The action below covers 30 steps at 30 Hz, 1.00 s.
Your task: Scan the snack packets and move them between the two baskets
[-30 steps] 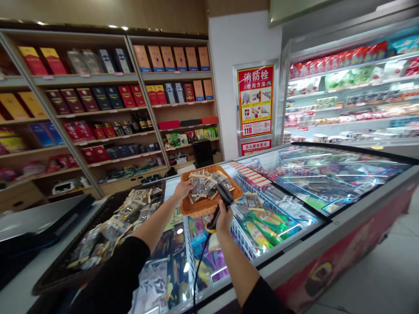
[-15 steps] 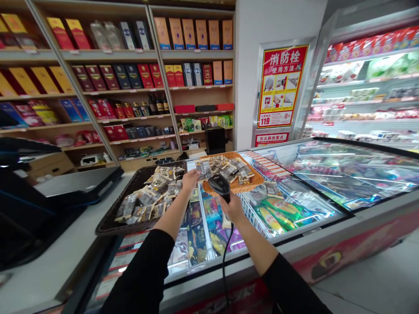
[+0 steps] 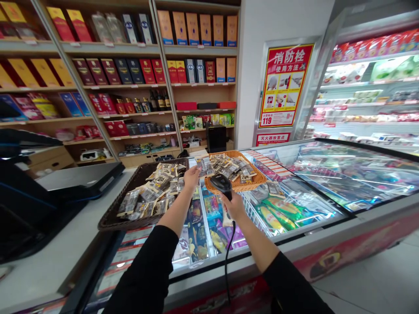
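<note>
My right hand (image 3: 234, 205) is wrapped round the handle of a black barcode scanner (image 3: 221, 182), whose cord hangs down in front of the freezer. The scanner's head points away from me, towards the left edge of an orange wicker basket (image 3: 260, 178). My left hand (image 3: 192, 176) pinches a small clear-and-beige snack packet (image 3: 204, 165) by its near end, just left of that basket. More such packets (image 3: 234, 168) lie in the orange basket. Left of my left hand, a dark brown wicker basket (image 3: 109, 218) holds a heap of similar packets (image 3: 160, 183).
Both baskets rest on the glass top of a chest freezer (image 3: 307, 233) with bagged goods under it. At left stands a counter (image 3: 75, 244) with a flat scale (image 3: 81, 181). Shelves of boxed goods (image 3: 119, 69) line the back, and a lit refrigerated shelf unit (image 3: 369, 87) stands right.
The view has shifted slightly, so the surroundings sit a little further right. Both hands keep nearly the same place over the freezer, the scanner and packet still in them.
</note>
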Tool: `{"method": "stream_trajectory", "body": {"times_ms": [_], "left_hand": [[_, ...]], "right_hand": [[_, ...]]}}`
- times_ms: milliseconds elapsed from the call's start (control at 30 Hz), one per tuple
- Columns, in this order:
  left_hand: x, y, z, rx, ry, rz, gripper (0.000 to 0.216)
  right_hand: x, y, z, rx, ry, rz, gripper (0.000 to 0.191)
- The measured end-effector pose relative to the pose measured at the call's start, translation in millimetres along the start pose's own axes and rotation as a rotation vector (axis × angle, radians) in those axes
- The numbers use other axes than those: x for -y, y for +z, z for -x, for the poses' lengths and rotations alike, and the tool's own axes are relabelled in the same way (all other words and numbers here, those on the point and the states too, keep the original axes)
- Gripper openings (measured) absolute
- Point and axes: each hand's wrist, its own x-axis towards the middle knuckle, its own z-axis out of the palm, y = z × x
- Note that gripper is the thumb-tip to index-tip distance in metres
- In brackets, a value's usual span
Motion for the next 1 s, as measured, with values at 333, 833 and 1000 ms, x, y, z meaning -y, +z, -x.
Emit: {"method": "stream_trajectory", "body": {"times_ms": [333,833,1000], "left_hand": [[-42.2,-71.6,22.7,-0.289,0.209,-0.926,0.037],[-32.8,40.3,4.1,0.217,0.377,-0.994,0.029],[-3.2,94.2,-26.0,0.413,0.247,-0.855,0.011]], "right_hand": [[-5.1,-1.0,-5.1,-0.084,0.146,-0.305,0.037],[-13.8,-8.4,-21.0,-0.467,0.284,-0.436,0.033],[-23.1,-8.9,-27.2,-0.553,0.304,-0.402,0.034]]}}
